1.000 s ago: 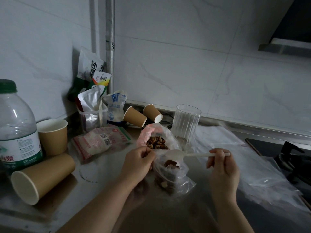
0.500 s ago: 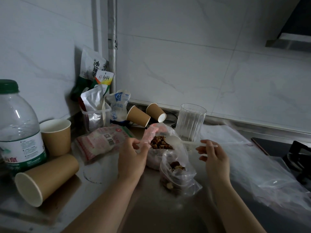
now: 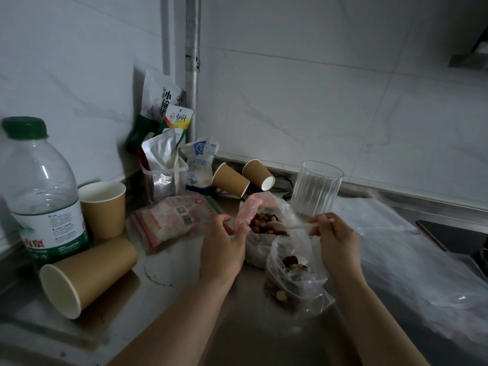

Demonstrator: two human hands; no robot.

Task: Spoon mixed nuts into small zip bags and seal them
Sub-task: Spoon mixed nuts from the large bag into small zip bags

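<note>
A dim kitchen corner: pale marbled wall tiles, a metal pipe running up the corner, and a dull steel table whose near edge is cut off by the frame. A dark hob at the far right is mostly out of view. A large sheet of clear plastic lies crumpled across the right side. At the left stands a clear water bottle with a green cap; its green-and-white label carries red Chinese characters, only partly readable. Foil and printed snack packets lean in the corner, their writing too small to read. Brown paper cups stand or lie tipped around them. A ribbed clear glass stands behind the hands. The big nut bag sits open at centre, its pinkish rim pinched and held up by the left hand. The right hand grips a white plastic spoon, its bowl hidden among the nuts. Just in front, the small zip bag, wrinkled and clear, is partly filled with nuts.
</note>
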